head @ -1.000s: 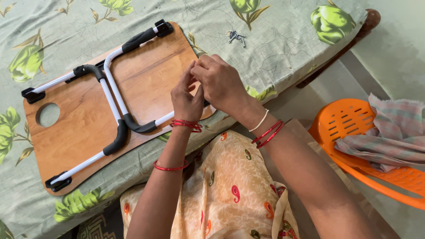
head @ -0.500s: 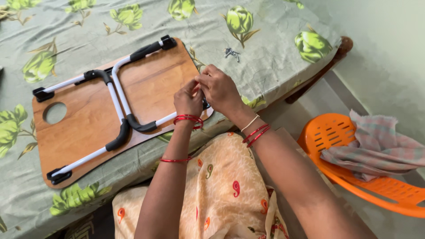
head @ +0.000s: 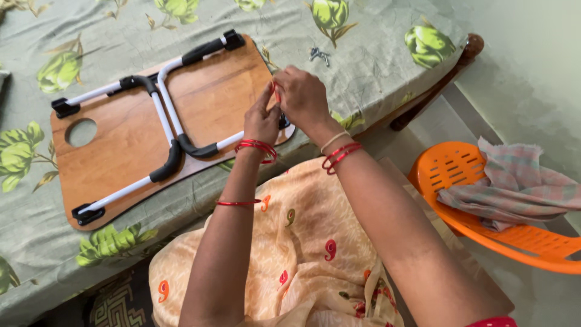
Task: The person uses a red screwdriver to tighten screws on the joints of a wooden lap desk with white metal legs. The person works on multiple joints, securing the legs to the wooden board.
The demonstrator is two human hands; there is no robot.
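Smooth wood-look tabletop (head: 127, 145) (slightly glossy), white metal legs (head: 163, 115), orange plastic chair (head: 484, 206).

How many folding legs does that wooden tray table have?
2, both folded flat on the upturned wooden board: one leg toward its round-hole end, the other leg nearer the hands.

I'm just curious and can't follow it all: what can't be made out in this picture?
Head view only:
- What the left hand and right hand pinch: hidden by the fingers.
- The leg end at the near corner of the board: covered by the hands.
- Small metal bits on the cloth: too small to name.
- Orange chair: cut off by the right edge, seat partly under a rag.
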